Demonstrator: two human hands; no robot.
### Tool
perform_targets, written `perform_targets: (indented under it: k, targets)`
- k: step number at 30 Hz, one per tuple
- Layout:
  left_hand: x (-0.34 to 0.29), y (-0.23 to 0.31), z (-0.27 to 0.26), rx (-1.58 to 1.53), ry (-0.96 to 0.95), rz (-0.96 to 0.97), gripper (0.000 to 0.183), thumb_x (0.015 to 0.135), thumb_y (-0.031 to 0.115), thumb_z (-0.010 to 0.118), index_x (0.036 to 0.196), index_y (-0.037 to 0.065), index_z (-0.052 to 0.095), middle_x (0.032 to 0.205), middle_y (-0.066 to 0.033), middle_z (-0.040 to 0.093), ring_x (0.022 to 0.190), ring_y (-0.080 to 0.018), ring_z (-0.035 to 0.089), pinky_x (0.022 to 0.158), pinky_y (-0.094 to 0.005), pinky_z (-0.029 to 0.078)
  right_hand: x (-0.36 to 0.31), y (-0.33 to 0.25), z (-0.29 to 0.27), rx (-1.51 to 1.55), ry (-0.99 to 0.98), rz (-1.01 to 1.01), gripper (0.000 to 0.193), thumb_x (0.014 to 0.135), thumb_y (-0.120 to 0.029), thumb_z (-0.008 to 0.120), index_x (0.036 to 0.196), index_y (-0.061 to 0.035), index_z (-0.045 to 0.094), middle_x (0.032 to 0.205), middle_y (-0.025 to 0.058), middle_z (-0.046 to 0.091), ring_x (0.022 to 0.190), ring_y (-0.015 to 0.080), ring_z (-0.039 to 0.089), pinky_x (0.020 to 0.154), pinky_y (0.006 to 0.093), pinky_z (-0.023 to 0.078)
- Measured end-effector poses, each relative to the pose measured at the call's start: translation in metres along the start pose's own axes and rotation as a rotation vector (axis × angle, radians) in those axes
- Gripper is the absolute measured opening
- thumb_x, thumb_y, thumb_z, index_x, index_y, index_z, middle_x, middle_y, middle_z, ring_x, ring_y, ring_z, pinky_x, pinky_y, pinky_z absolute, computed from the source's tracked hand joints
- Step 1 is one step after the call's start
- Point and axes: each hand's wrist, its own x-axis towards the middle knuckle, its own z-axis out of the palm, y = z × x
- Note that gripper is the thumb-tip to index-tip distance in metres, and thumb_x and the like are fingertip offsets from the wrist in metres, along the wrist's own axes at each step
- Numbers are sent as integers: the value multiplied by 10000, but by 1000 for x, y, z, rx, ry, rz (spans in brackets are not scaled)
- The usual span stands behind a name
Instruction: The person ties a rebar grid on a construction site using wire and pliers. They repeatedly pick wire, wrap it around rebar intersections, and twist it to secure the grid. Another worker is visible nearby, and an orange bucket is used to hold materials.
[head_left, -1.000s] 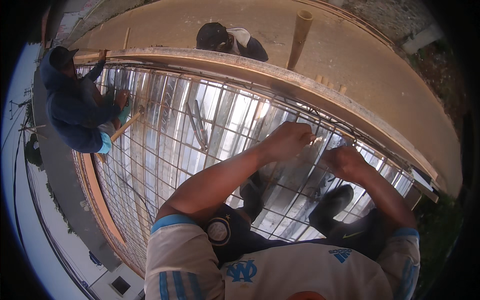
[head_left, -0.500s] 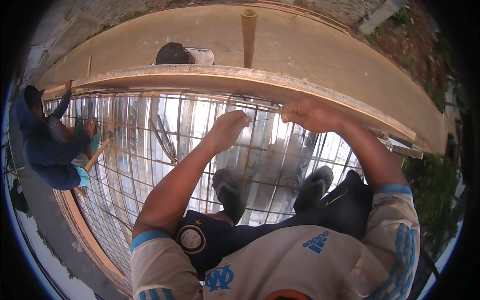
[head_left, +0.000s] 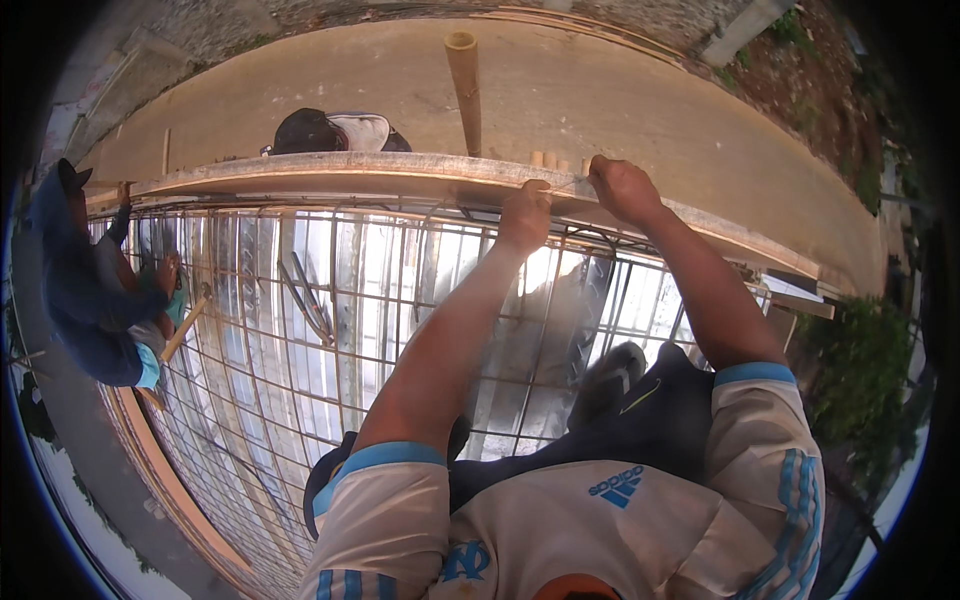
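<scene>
My left hand (head_left: pixel 526 216) is closed in a pinch at the upper edge of the wooden formwork board (head_left: pixel 380 166). Just to its right and a little higher, my right hand (head_left: pixel 622 190) is also closed. A thin dark wire (head_left: pixel 570 184) stretches across the short gap between them, one end in each hand. Below the hands spreads a steel rebar mesh (head_left: pixel 335 250) over ribbed shiny metal sheeting (head_left: pixel 365 300). A long-handled tool like cutters (head_left: pixel 306 300) lies on the mesh, left of my left forearm.
At the left a co-worker in dark clothing (head_left: pixel 90 290) crouches by a wooden-handled tool (head_left: pixel 186 328). Beyond the board a person's cap (head_left: pixel 310 132) shows, and a bamboo pole (head_left: pixel 464 95) stands upright. One of my shoes (head_left: pixel 610 385) is on the sheeting.
Both hands have moved up and away from me, from above the mesh to the board's upper edge, with the wire still between them. The view has shifted slightly.
</scene>
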Motion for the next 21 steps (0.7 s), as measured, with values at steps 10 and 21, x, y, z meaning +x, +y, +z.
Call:
perform_targets:
  k: [10, 21]
  targets:
    - [-9, -33, 56, 94, 59, 14, 384, 918, 88, 454, 1286, 139, 552, 781, -200, 630, 654, -250, 619, 647, -354, 473, 19, 17, 27, -165, -38, -29, 135, 842, -160, 563, 895, -39, 589, 789, 195, 651, 789, 350, 654, 688, 445, 523]
    - [-7, -30, 57, 73, 87, -37, 336, 924, 109, 478, 1241, 155, 581, 908, -229, 627, 818, -397, 614, 695, -429, 470, -2, -31, 16, -491, -323, 132, 194, 857, -139, 515, 947, -51, 663, 897, 150, 691, 873, 267, 683, 738, 374, 545]
